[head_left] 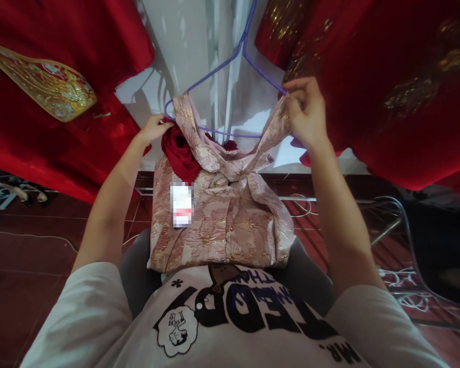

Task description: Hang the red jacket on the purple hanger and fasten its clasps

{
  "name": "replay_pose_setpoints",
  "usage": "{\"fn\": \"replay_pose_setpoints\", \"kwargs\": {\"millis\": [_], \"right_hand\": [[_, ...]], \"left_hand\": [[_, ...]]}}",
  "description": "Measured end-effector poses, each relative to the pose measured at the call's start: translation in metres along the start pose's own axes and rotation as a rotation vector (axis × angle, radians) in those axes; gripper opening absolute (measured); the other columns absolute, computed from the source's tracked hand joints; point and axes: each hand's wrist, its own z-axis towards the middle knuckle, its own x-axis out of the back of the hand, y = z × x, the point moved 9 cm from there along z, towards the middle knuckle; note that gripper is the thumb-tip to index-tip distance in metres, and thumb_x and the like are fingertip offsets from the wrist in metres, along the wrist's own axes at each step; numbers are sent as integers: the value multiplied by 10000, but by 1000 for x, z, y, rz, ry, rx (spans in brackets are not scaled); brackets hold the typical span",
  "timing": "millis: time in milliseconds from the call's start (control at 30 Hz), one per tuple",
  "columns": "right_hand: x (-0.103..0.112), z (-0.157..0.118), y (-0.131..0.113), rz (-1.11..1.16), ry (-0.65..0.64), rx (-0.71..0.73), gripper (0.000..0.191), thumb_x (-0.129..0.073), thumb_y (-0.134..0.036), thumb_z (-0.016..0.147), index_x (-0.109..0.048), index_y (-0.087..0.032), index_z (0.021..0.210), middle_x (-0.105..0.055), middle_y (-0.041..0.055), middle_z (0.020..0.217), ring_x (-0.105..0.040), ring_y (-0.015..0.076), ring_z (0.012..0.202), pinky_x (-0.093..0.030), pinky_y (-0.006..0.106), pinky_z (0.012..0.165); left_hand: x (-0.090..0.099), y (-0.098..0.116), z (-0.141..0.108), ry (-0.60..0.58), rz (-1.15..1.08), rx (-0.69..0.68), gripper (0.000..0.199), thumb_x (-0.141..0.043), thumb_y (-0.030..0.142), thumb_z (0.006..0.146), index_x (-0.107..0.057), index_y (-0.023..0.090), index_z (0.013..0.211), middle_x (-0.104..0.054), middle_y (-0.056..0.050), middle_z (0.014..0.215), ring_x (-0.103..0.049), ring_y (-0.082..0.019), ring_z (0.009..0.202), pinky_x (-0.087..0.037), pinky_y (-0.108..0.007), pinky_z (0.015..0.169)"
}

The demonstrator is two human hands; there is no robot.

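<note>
A purple clothes hanger (pixel 215 68) hangs in front of me with a pink and gold brocade dress (pixel 210 214) on it. The dress's straps loop over both arms of the hanger, and its folded body lies across my lap. My left hand (pixel 155 129) is closed in a pinch at the hanger's left end, against a red fabric flower (pixel 180 153) on the strap. On the other side, my right hand (pixel 308 112) grips the right strap where it meets the hanger; its fingertips are partly hidden. A white tag (pixel 182 204) rests on the bodice.
Red garments with gold decoration hang at left (pixel 111 30) and right (pixel 368 117). A dark chair (pixel 440 240) with a metal frame stands at right, with white cables (pixel 410 301) beneath. Shoes (pixel 30 194) lie on the red tiled floor at left.
</note>
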Motion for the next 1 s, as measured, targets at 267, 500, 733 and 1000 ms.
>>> {"fn": "replay_pose_setpoints", "kwargs": {"millis": [267,500,733,1000], "right_hand": [[2,-4,-5,-36,-14,24,389,-493,2,889,-612,-198,1201,-645,-13,817,-611,162,768,-481,281,811],[11,-17,-36,-96,-147,70,487,-558,-10,855,-670,-158,1306,-767,43,924,-676,174,809,-526,317,849],[6,-15,-43,41,-326,-47,510,-604,11,896,-662,-199,1357,-714,-17,799,-564,101,641,-458,241,639],[-60,-13,-24,398,-786,-380,359,-415,-262,1120,-741,-132,1193,-758,20,877,-649,94,679,-536,244,663]], "left_hand": [[50,28,8,326,-43,189,296,-524,92,1009,-497,149,720,-345,77,569,-368,-52,663,-338,-227,656],[16,149,4,387,28,-213,542,-608,112,855,-254,233,462,-229,31,559,-239,-112,617,-167,-337,598],[-2,197,-13,272,-295,-615,463,-552,263,817,-218,259,496,-192,3,600,-171,-158,608,-177,-358,610],[-14,142,31,-99,-295,-396,351,-682,568,764,-537,310,575,-514,2,553,-403,-164,592,-299,-350,523]]}}
